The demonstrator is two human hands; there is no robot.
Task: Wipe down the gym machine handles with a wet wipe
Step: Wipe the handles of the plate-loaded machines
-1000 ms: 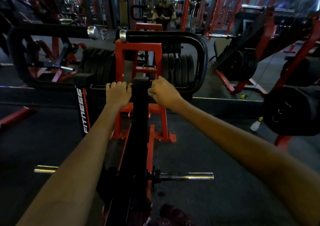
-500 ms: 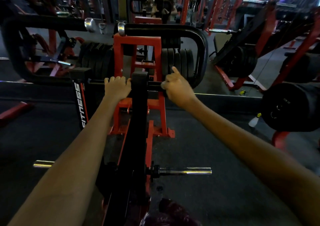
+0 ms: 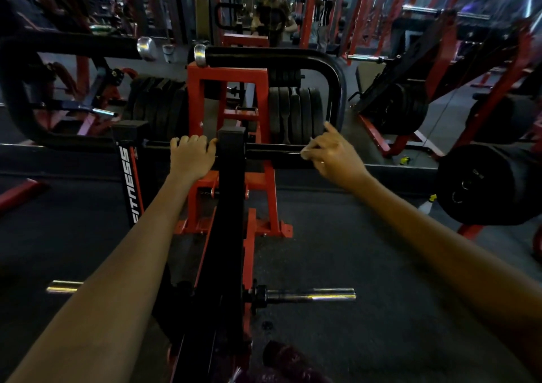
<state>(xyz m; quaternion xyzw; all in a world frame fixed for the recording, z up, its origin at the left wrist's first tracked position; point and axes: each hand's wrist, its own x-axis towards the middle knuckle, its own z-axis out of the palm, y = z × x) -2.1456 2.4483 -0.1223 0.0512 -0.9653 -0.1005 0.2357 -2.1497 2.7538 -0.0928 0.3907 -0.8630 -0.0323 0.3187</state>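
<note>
Dim gym, dark floor; left hand is curled over the handle bar; right hand, forefinger raised, pinches a pale wipe against it; firm contact along the bar's full length is advised.

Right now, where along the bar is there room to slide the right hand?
Bare handle bar lies between the centre post and the right hand. Left of the post is crowded: the left hand grips there.

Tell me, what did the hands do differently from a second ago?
The right hand slid outward to the right along the black horizontal handle bar, away from the black central post. A pale wipe seems pinched at its fingertips, and its index finger now sticks up. The left hand stayed gripping the bar just left of the post. The red machine frame did not move.
</note>
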